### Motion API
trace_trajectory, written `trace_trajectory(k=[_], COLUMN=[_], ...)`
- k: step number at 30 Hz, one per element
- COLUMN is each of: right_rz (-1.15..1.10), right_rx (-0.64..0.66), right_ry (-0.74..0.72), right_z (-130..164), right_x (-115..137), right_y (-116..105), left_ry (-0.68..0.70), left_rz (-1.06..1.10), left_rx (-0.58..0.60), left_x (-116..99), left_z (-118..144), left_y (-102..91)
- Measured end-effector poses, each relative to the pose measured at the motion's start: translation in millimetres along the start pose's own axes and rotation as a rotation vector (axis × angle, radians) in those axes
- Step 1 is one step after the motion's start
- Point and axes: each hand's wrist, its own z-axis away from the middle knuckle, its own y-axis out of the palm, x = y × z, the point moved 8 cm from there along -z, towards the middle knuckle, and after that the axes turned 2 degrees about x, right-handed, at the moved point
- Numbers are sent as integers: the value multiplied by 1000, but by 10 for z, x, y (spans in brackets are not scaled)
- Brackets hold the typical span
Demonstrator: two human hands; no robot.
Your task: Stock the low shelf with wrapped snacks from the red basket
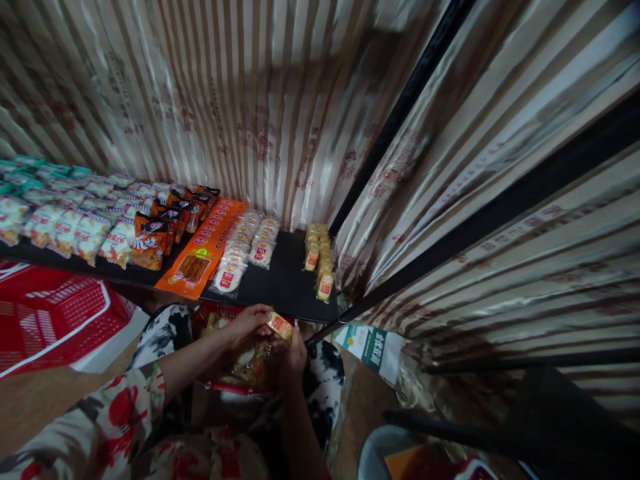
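My left hand [247, 325] and my right hand [294, 353] meet just below the front edge of a low black shelf [285, 280]. Together they grip a small yellow snack packet [280, 326] with a red label. Under my hands, on my lap, sits a red basket [225, 383] with several more packets in it. On the shelf above stands a row of matching yellow packets [320, 260] at the right end. Beside it to the left are two rows of white packets [247, 250].
Further left on the shelf lie an orange snack strip [205, 247], dark orange bags [160, 233] and many pale packets [60, 220]. A red basket [55, 313] stands at lower left. Striped paper covers the walls. A green-and-white carton [370, 343] lies on the floor at right.
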Motion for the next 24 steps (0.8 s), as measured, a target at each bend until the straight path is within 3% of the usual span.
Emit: trace_trajectory(k=[12,18,24], right_rz=[334,463,765], right_rx=[107,116,68], right_ry=[-182,-293,-439], right_z=[-176,-350,-430], right_x=[677,973,1274], right_y=[-11,76,159], left_ry=[96,199,305], left_rz=[-197,-376,-538], left_rx=[103,55,62], left_x=[-100,-197,-380], left_z=[40,-78,-194], left_y=[163,229,326])
